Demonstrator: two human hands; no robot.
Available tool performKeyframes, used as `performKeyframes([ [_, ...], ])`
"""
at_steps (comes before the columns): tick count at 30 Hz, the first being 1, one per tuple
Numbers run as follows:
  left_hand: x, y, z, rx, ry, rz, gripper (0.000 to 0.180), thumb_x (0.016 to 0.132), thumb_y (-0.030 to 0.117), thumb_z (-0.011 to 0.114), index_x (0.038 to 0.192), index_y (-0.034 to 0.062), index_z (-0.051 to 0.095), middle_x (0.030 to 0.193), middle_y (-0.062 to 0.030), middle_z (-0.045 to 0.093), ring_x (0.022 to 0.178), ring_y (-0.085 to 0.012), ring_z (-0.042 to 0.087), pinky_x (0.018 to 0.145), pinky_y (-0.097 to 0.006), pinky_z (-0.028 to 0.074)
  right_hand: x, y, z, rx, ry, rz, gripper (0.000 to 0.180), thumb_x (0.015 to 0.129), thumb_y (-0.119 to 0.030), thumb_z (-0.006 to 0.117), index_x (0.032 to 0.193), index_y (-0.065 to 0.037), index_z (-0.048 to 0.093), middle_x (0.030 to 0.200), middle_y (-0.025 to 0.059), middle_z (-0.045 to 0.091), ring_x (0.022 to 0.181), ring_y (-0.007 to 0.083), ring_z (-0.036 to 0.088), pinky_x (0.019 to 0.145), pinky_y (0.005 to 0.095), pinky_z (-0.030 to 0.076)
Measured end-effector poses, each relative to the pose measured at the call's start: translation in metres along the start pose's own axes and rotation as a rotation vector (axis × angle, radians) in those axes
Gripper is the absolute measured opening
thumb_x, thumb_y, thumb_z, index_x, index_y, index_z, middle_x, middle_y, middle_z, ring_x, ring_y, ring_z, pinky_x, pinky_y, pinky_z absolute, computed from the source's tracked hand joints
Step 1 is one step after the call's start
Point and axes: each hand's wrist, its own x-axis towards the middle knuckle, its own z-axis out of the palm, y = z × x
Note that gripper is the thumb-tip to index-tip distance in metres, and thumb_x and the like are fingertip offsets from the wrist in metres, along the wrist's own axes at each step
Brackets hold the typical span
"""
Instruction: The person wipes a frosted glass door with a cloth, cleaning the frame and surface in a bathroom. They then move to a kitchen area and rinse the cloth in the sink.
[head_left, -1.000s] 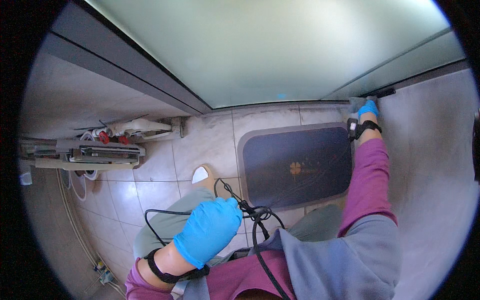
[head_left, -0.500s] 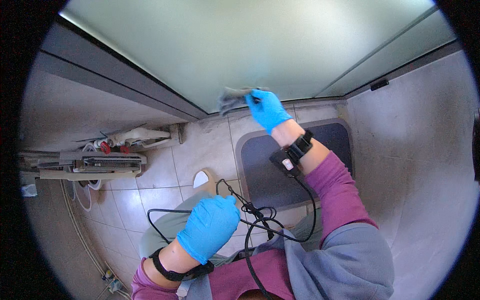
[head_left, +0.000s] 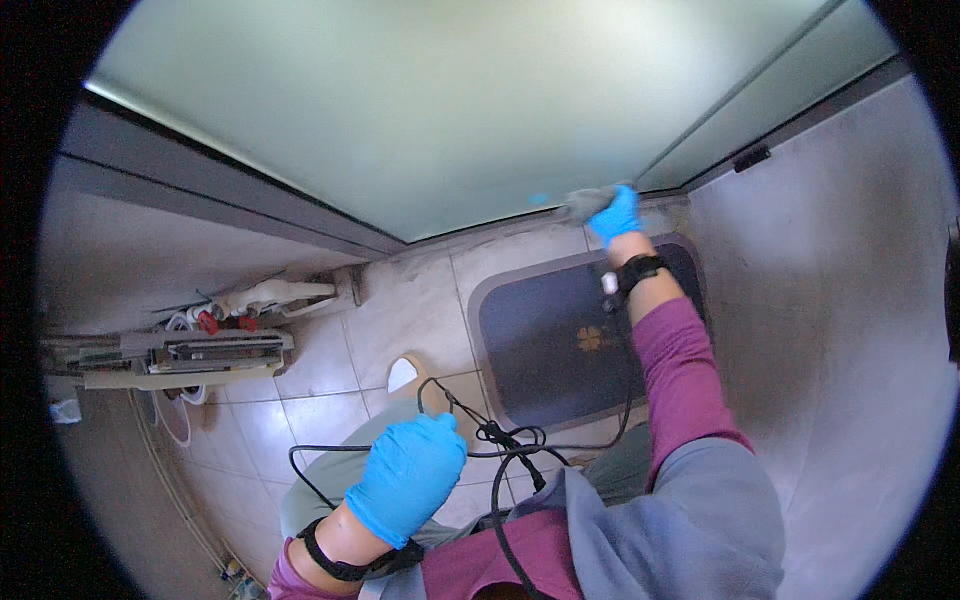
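Note:
My right hand [head_left: 617, 215], in a blue glove, grips a grey cloth [head_left: 590, 203]. The cloth meets the low edge of a frosted glass panel [head_left: 450, 120], just beyond a dark mat. Some smearing from motion shows on this hand and the cloth. Closer to me, my left hand [head_left: 408, 478], also gloved in blue, is closed above my thigh with its back turned up. Its curled fingers are mostly hidden, so whatever they hold, if anything, cannot be made out. A black cable [head_left: 500, 430] runs tangled beside it.
The dark mat [head_left: 545, 350] with a pale border lies on the tiled floor [head_left: 400, 310]. To the left are white pipes with red valve handles [head_left: 208, 322] and a narrow shelf [head_left: 185, 375]. A grey wall [head_left: 830, 250] rises on the right. My shoe [head_left: 403, 374] stands on the tiles.
My right hand has swept right along the glass panel's bottom edge with the cloth. More of the mat, including its leaf emblem, now shows. The left hand has barely shifted.

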Motion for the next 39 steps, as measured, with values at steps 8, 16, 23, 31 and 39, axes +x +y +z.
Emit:
performKeyframes([
  [8, 0.002, 0.001, -0.002, 0.018, -0.037, 0.071, 0.004, 0.074, 0.008, 0.058, 0.071, 0.0074, 0.056, 0.073, -0.0100, 0.053, 0.064, -0.0245, 0.059, 0.051, -0.037, 0.047, -0.012, -0.134, -0.032, -1.112, 0.275, -0.621, 0.034, 0.086, -0.027, 0.049, 0.106, -0.004, 0.064, 0.103, 0.0173, 0.066, 0.093, 0.0368, 0.061, 0.091, 0.0474, 0.046],
  [16, 0.012, 0.009, -0.007, 0.077, -0.042, 0.059, 0.008, 0.078, 0.010, 0.058, 0.071, 0.0071, 0.057, 0.069, -0.0108, 0.054, 0.064, -0.0242, 0.060, 0.052, -0.036, 0.047, -0.060, -0.063, -0.041, -0.856, -0.052, -0.365, 0.024, 0.077, -0.003, 0.061, 0.100, 0.000, 0.062, 0.100, 0.0091, 0.067, 0.092, 0.0230, 0.061, 0.083, 0.0407, 0.051],
  [23, 0.007, 0.011, -0.005, 0.058, -0.041, 0.027, 0.009, 0.082, 0.010, 0.056, 0.074, 0.0050, 0.058, 0.062, -0.0108, 0.054, 0.057, -0.0246, 0.060, 0.048, -0.036, 0.046, -0.065, 0.185, 0.052, -1.829, -0.766, -0.561, 0.006, 0.081, -0.013, 0.065, 0.081, -0.007, 0.068, 0.077, 0.0181, 0.066, 0.069, 0.0316, 0.064, 0.064, 0.0394, 0.052],
  [31, -0.005, 0.004, 0.009, 0.087, -0.089, -0.058, 0.006, 0.081, 0.010, 0.055, 0.078, 0.0047, 0.057, 0.061, -0.0094, 0.055, 0.055, -0.0238, 0.059, 0.047, -0.035, 0.047, 0.003, 0.367, 0.069, -1.522, -0.616, -0.179, 0.015, 0.081, -0.012, 0.065, 0.095, -0.009, 0.070, 0.101, 0.0119, 0.069, 0.091, 0.0258, 0.066, 0.085, 0.0366, 0.051],
  [39, 0.003, 0.006, -0.008, 0.000, -0.210, -0.069, 0.008, 0.077, 0.014, 0.061, 0.081, 0.0085, 0.060, 0.083, -0.0107, 0.058, 0.073, -0.0299, 0.062, 0.058, -0.041, 0.051, 0.016, 0.194, 0.024, -1.576, -0.741, -0.279, 0.028, 0.079, -0.018, 0.067, 0.105, -0.009, 0.070, 0.106, 0.0130, 0.069, 0.099, 0.0241, 0.066, 0.090, 0.0352, 0.050],
])
